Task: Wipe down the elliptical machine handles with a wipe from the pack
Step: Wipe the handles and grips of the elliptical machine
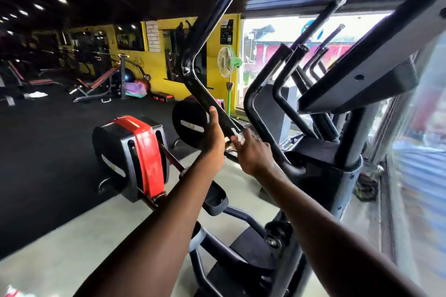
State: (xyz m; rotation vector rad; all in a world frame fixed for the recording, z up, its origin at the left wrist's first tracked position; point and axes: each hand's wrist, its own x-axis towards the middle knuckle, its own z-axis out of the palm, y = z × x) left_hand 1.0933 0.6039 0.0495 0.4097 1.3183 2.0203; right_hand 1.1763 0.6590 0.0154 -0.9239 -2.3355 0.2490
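- The black elliptical handle (207,94) runs from a bend high in the middle of the view down and to the right, ending near the machine's dark console post (347,142).
- The left hand (213,132) grips the lower stretch of that handle from below, thumb up against the bar and fingers curled round its far side.
- The right hand (251,149) sits just right of the left hand, at the handle's lower end, fingers closed on a crumpled, pale, half-transparent wipe (241,136) that touches the bar.
- Right of the handle stand further bent black bars (255,103) of the same machine and of those behind it, close together and crowding that side.
- Below the handle, the machine's pedal (214,198) and grey frame tubes cross under both forearms.
- Left of the handle and lower, a black machine housing with a red band (144,152) stands on the floor; behind the handle a round black disc (190,123) carries a small pale label, too blurred to read.
- Beyond the handle, a green-stemmed pedestal fan (228,62) stands before a yellow wall (154,60); a dark poster on that wall is illegible.
- Far left of the handle, dark floor (48,132) lies open up to weight benches (96,84).
- Far right of the handle, a bright window (410,152) bounds the space.
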